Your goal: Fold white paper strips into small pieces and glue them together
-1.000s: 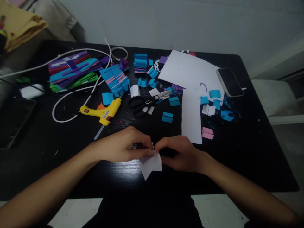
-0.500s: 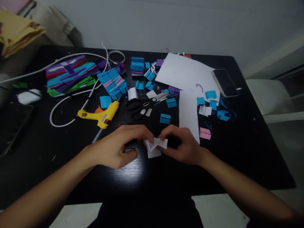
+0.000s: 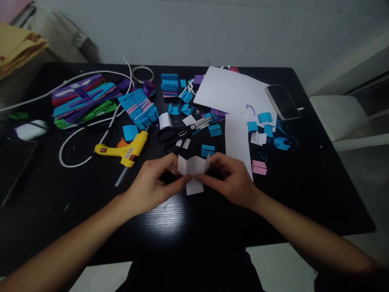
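A small creased white paper piece is held up between both hands near the table's front edge, its side flaps raised. My left hand pinches its left side with thumb and fingers. On the right side, my right hand grips it the same way, the two thumbs almost meeting at its middle. Just behind the paper lies a folded blue piece. Black-handled scissors lie partly open farther back. A yellow glue gun rests behind and left of my left hand.
White sheets lie at the back, a phone on their right edge. Bundled coloured strips and a looping white cable are at left. A pink piece and blue scraps lie right; a white mouse is far left.
The white paper has been opened out and turned, so its flaps now stand up. My left thumb has moved onto the paper beside the right thumb. The whole view has shifted slightly.
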